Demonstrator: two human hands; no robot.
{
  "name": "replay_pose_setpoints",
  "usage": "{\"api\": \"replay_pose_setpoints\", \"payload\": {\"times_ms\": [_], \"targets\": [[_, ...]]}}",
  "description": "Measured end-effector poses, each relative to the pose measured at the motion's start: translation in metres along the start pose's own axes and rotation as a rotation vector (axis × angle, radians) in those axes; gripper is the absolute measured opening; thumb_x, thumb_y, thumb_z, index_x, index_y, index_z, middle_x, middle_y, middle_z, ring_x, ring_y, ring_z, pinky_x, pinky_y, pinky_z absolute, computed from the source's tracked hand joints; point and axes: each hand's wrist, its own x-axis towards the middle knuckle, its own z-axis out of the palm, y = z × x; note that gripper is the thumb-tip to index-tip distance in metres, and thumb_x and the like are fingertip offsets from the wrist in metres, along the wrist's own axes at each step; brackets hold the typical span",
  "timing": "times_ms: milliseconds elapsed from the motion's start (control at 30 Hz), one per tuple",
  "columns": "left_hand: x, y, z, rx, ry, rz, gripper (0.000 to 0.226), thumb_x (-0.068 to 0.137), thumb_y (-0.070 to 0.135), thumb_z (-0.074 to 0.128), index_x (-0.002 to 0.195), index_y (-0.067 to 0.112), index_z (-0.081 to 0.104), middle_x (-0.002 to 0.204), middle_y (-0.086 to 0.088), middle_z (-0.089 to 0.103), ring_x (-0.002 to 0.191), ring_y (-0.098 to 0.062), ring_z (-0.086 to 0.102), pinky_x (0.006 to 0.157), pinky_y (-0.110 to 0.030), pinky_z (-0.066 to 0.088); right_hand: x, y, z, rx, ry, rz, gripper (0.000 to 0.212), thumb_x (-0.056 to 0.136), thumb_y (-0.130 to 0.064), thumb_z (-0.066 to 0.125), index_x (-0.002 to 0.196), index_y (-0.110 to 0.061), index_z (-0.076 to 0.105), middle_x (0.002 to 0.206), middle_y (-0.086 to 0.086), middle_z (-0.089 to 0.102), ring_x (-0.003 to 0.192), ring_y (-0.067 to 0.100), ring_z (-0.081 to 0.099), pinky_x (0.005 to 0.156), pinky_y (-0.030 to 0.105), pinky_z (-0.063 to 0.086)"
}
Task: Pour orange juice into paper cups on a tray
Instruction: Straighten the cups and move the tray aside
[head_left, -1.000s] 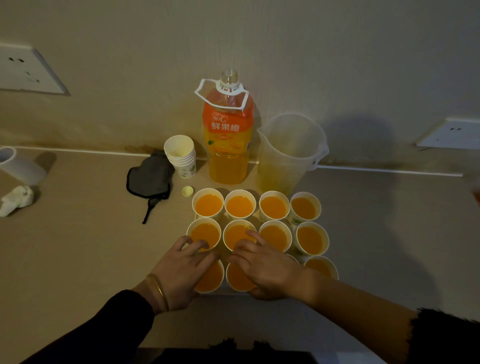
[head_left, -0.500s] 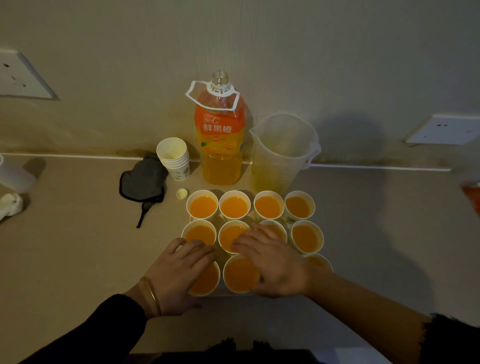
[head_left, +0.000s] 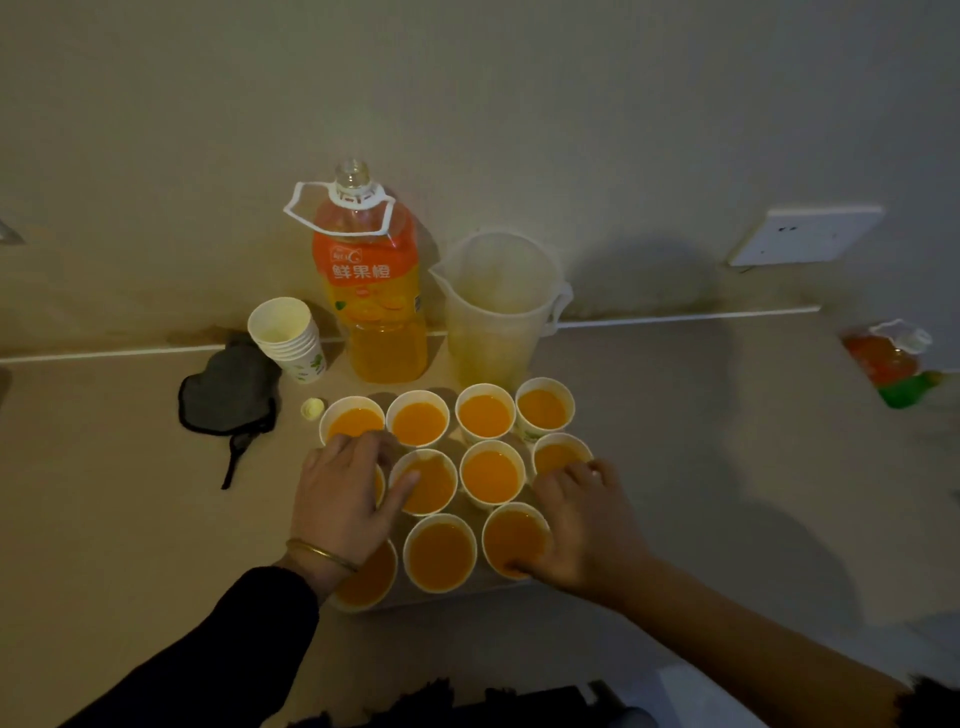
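Several paper cups (head_left: 491, 475) filled with orange juice stand packed in rows on a tray, of which only a pale front edge (head_left: 447, 598) shows. My left hand (head_left: 348, 499) lies over the left cups of the middle row, fingers spread and thumb reaching across a cup (head_left: 428, 486). Over the right-hand cups rests my right hand (head_left: 582, 525), with its thumb on the rim of a front cup (head_left: 514, 540) and its fingertips at the rim of a middle-row cup (head_left: 558, 454). Neither hand lifts a cup. The orange juice bottle (head_left: 374, 291) stands uncapped behind the cups.
A clear plastic jug (head_left: 498, 306) stands beside the bottle. A stack of empty cups (head_left: 288, 338), a dark cloth (head_left: 228, 389) and the yellow cap (head_left: 313, 408) sit to the left. Another bottle (head_left: 888, 364) lies far right. The wall is close behind.
My hands have parted: the left slid back to the left cups of the middle row, the right moved out to the tray's right side. The centre cups now show uncovered.
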Motion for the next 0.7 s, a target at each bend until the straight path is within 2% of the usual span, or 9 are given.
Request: {"api": "replay_pose_setpoints", "payload": {"times_ms": [100, 233, 333, 433, 700], "targets": [[0.004, 0.001, 0.003, -0.047, 0.036, -0.083, 0.042, 0.085, 0.053, 0.04, 0.099, 0.017, 0.056, 0.081, 0.004, 0.062, 0.077, -0.023, 0.057, 0.068, -0.034, 0.04, -0.013, -0.001, 0.015, -0.035, -0.002, -0.035, 0.075, 0.058, -0.082, 0.051, 0.094, -0.017, 0.062, 0.091, 0.0, 0.068, 0.089, 0.023, 0.064, 0.092, 0.048, 0.044], [0.002, -0.002, 0.003, -0.04, 0.027, -0.144, 0.047, 0.084, 0.053, 0.038, 0.103, 0.013, 0.055, 0.084, 0.001, 0.063, 0.078, -0.025, 0.057, 0.068, -0.037, 0.043, -0.017, -0.003, 0.023, -0.043, 0.044, -0.078, 0.068, 0.064, -0.074, 0.055, 0.094, -0.014, 0.063, 0.093, 0.005, 0.067, 0.091, 0.026, 0.062, 0.094, 0.054, 0.043], [-0.001, -0.003, 0.002, -0.032, 0.014, -0.175, 0.051, 0.083, 0.054, 0.035, 0.103, 0.012, 0.056, 0.085, 0.001, 0.063, 0.078, -0.025, 0.056, 0.069, -0.039, 0.044, -0.016, -0.007, 0.027, -0.062, 0.062, -0.095, 0.063, 0.056, -0.066, 0.067, 0.091, -0.014, 0.062, 0.093, 0.007, 0.066, 0.093, 0.028, 0.062, 0.095, 0.06, 0.042], [-0.003, -0.004, 0.0, -0.036, 0.012, -0.2, 0.055, 0.083, 0.055, 0.034, 0.105, 0.01, 0.057, 0.085, 0.0, 0.063, 0.078, -0.025, 0.056, 0.069, -0.04, 0.044, -0.013, -0.009, 0.029, -0.099, 0.064, -0.087, 0.065, 0.051, -0.066, 0.068, 0.091, -0.014, 0.062, 0.092, 0.007, 0.065, 0.092, 0.028, 0.062, 0.097, 0.062, 0.04], [-0.004, -0.005, 0.0, -0.012, 0.002, -0.221, 0.032, 0.088, 0.034, 0.057, 0.106, 0.007, 0.057, 0.085, -0.003, 0.064, 0.08, -0.027, 0.057, 0.071, -0.041, 0.043, -0.011, -0.016, 0.03, -0.13, 0.059, -0.068, 0.07, 0.049, -0.073, 0.067, 0.089, -0.016, 0.065, 0.087, 0.005, 0.065, 0.091, 0.026, 0.063, 0.097, 0.064, 0.039]]}}
